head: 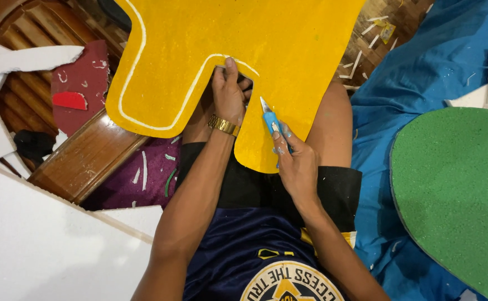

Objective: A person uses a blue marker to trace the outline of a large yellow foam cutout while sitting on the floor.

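The left hand (228, 95) pinches the inner edge of a notch in the yellow foam board (244, 39), which lies across the person's lap at twelve o'clock. The right hand (295, 161), fingers closed around a blue utility knife (271, 120), sets the blade against the board's edge. A green foam piece (456, 189) lies at three o'clock on blue cloth (422, 72).

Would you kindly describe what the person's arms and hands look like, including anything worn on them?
Both arms are bare, with no sleeves over the forearms. The left hand has a gold-coloured band around its wrist. The right hand wears nothing, though pale blue flecks mark its fingers.
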